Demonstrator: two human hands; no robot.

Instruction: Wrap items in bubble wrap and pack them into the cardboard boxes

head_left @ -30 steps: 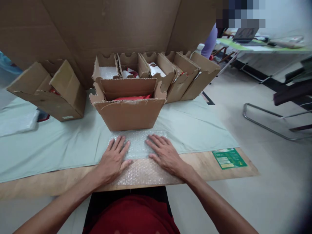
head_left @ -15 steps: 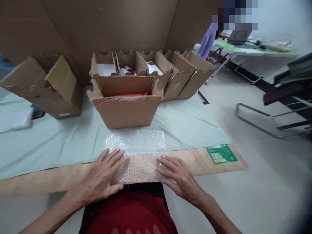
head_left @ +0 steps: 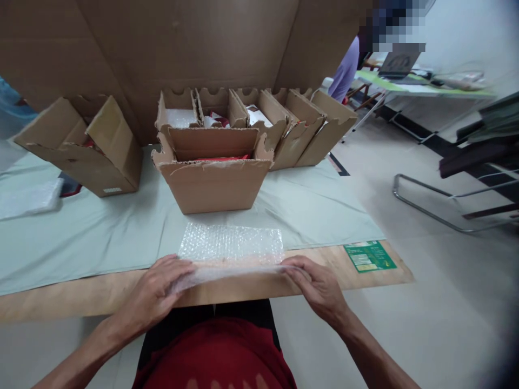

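A clear sheet of bubble wrap (head_left: 231,244) lies on the table in front of me, its near edge lifted and folded over. My left hand (head_left: 156,292) pinches the near left corner of the sheet. My right hand (head_left: 318,286) pinches the near right corner. Both hands hover over the bare wooden table edge (head_left: 251,292). Just behind the sheet stands an open cardboard box (head_left: 213,181) with something red inside.
A pale green cloth (head_left: 101,232) covers most of the table. More open cardboard boxes (head_left: 279,121) stand in a row behind, another box (head_left: 87,148) lies at left. A green label (head_left: 370,256) is on the table's right end. A metal chair frame (head_left: 446,210) stands right. Another person stands far back.
My hands slid from flat on the bubble wrap back to its near edge, took hold of the corners and lifted and folded that edge forward.
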